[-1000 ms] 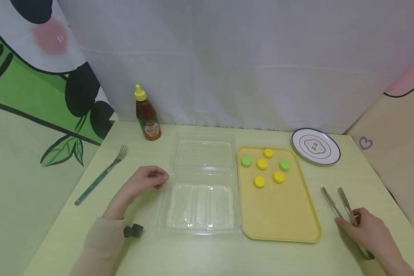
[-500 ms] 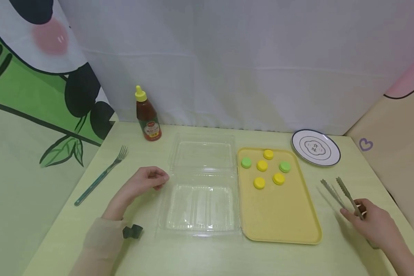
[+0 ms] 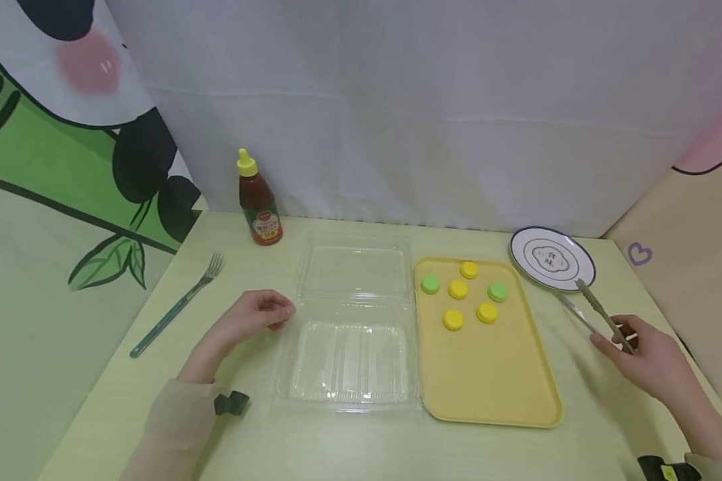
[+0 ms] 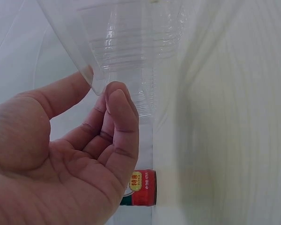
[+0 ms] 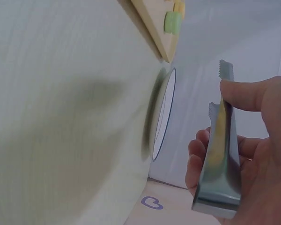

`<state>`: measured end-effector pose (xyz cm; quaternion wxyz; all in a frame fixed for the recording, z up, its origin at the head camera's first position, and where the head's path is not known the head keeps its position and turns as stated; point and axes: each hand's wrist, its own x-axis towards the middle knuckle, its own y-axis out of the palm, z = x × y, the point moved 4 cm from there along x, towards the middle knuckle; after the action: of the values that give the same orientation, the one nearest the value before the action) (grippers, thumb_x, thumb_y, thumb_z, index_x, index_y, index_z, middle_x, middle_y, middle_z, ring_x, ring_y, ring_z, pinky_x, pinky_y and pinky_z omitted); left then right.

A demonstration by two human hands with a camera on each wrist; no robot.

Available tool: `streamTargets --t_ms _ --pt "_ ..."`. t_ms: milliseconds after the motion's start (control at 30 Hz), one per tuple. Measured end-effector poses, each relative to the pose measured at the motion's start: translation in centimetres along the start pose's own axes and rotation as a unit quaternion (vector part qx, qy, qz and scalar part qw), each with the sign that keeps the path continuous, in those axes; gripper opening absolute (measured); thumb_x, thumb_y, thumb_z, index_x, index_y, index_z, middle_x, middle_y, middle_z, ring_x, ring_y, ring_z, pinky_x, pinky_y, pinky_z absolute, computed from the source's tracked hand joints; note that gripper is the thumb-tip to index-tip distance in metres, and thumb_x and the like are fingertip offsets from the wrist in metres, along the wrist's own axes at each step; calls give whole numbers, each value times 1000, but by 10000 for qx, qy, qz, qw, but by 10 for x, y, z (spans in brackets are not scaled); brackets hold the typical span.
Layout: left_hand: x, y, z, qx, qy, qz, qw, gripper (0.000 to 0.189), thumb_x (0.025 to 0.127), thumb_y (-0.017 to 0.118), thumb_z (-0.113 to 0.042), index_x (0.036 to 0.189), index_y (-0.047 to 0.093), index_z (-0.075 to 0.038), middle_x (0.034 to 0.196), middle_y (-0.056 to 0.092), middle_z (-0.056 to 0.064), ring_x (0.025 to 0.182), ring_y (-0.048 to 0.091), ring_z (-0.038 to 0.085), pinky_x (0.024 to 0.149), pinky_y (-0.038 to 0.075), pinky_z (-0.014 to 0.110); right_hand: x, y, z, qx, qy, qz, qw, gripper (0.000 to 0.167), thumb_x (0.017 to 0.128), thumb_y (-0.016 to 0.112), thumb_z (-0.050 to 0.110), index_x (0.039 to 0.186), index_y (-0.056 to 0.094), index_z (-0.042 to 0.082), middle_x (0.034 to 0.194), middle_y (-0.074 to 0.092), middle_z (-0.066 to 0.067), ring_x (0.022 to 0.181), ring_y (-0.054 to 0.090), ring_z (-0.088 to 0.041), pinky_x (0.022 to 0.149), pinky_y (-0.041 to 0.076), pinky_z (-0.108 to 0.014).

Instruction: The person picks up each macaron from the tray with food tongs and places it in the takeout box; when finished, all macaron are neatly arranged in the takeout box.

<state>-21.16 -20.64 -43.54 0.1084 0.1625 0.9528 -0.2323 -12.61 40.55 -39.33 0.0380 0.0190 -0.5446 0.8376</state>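
My left hand [image 3: 259,310] pinches the left rim of a clear plastic clamshell container [image 3: 351,361] between thumb and fingers. The container lies spread on the table, its lid half [image 3: 355,270] folded back. Raised over the table at the right, my right hand [image 3: 652,354] grips metal tongs [image 5: 220,164] with their arms apart and nothing between the tips. Right of the container lies a yellow tray [image 3: 493,374] with small round macaron-like pieces: several yellow ones [image 3: 453,319] and two green ones [image 3: 498,291]. The tong tips stand near the front of a white plate [image 3: 523,247].
A sauce bottle [image 3: 261,207] with a yellow cap stands at the back left. A fork [image 3: 177,314] with a green handle lies at the left of the table. A white cloth [image 3: 361,133] hangs behind the table.
My right hand has lifted the tongs off the table and moved them forward, toward the plate. The left hand and the container have stayed in place.
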Motion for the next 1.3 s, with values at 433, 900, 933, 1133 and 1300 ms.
streamTargets --t_ms 433,900,933,1133,1300 --pt "-2 1 -1 -42 -15 2 10000 31 98 66 -24 112 63 4 92 66 13 80 59 20 78 52 35 31 -4 18 60 -594 -183 9980 44 93 71 28 117 59 -7 88 58 -8 62 43 -8 53 34 -28" --pt "-6 2 -4 -21 4 -5 10000 30 98 66 -23 112 64 4 93 66 13 80 60 21 78 53 35 46 12 28 -367 -757 -229 9962 35 92 69 43 89 62 9 70 53 0 60 44 -18 52 30 -32" --pt "-6 2 -4 -20 7 -7 10000 31 98 66 -23 112 64 4 93 66 14 80 60 21 78 53 35 47 14 28 -395 -780 -224 9959 35 92 69 44 88 62 10 69 53 1 60 44 -18 52 30 -32" --pt "-6 2 -4 -35 2 -9 10000 32 98 66 -24 113 64 4 95 67 15 80 61 21 78 53 35 50 26 33 -501 -885 -71 9948 36 91 70 45 86 61 11 67 52 2 59 44 -17 50 30 -32" --pt "-7 2 -5 -41 2 -16 10000 31 98 66 -24 112 64 4 95 67 14 80 61 21 78 53 35 50 33 38 -589 -875 92 9944 35 92 68 45 86 62 12 66 51 3 57 43 -16 50 30 -32"
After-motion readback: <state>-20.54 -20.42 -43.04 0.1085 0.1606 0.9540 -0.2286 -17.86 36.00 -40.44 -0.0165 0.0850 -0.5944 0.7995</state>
